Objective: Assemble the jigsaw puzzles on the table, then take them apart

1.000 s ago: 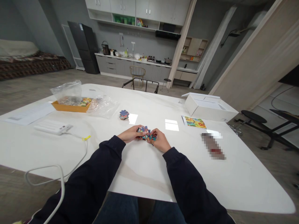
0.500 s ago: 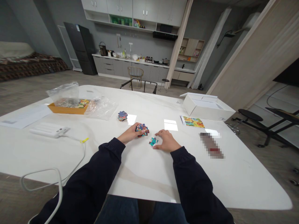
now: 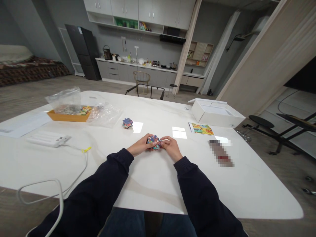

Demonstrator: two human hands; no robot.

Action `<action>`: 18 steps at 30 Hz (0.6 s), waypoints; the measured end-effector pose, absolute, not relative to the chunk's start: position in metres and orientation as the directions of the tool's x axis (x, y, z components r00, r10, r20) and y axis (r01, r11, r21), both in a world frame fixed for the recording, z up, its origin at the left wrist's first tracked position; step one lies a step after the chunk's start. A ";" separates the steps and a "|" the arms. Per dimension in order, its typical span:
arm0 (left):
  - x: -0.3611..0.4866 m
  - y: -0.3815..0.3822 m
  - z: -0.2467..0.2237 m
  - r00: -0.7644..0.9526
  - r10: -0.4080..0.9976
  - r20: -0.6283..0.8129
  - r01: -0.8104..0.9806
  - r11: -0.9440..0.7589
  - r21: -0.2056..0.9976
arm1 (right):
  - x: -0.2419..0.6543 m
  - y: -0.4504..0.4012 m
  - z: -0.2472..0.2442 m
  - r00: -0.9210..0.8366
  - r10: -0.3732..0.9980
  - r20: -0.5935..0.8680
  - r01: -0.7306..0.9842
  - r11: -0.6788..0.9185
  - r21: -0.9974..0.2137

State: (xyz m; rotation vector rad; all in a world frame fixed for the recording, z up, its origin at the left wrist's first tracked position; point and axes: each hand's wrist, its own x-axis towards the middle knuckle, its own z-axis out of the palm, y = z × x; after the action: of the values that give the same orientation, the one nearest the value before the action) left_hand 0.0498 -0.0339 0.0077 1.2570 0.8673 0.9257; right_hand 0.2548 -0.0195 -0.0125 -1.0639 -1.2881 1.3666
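My left hand (image 3: 143, 144) is closed around a loose stack of jigsaw puzzle pieces (image 3: 153, 141), thumb across the top. From the other side, the fingers of my right hand (image 3: 171, 148) pinch at the right edge of the same stack. Some teal shows among the purple and red pieces there; which piece the right fingertips grip is partly hidden. A second, smaller pile of puzzle pieces (image 3: 127, 123) lies on the white table (image 3: 148, 184), beyond my left hand and to its left.
At left are an orange tray (image 3: 66, 117) with pieces and plastic bags, and a white power bank (image 3: 48, 139) with a cable (image 3: 85, 164). At right lie a picture card (image 3: 202, 129), an opened white box (image 3: 217, 113) and a blurred-out object (image 3: 221, 154).
The teal piece beneath my right hand has left the tabletop. My right hand has moved left to meet the stack in my left hand, which has shifted slightly right.
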 end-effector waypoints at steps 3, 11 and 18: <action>0.059 -0.034 0.004 0.312 0.950 0.006 -0.151 0.044 0.988 | 0.245 -0.024 -0.008 -0.101 0.995 0.016 -0.223 -0.007 -0.975; 0.086 -0.043 0.001 0.274 0.947 0.166 0.067 -0.191 0.979 | 0.224 -0.042 0.004 -0.313 0.940 -0.132 -0.433 -0.265 -0.862; 0.088 -0.057 0.023 0.359 0.797 0.486 0.584 -0.598 0.549 | 0.226 -0.037 0.003 -0.164 0.963 -0.216 -0.497 -0.270 -0.825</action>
State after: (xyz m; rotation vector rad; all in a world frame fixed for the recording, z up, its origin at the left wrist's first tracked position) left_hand 0.0876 -0.0568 0.0231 2.3425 1.2266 1.0784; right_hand 0.2258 -0.0370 0.0027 -0.9139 -0.7304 1.6758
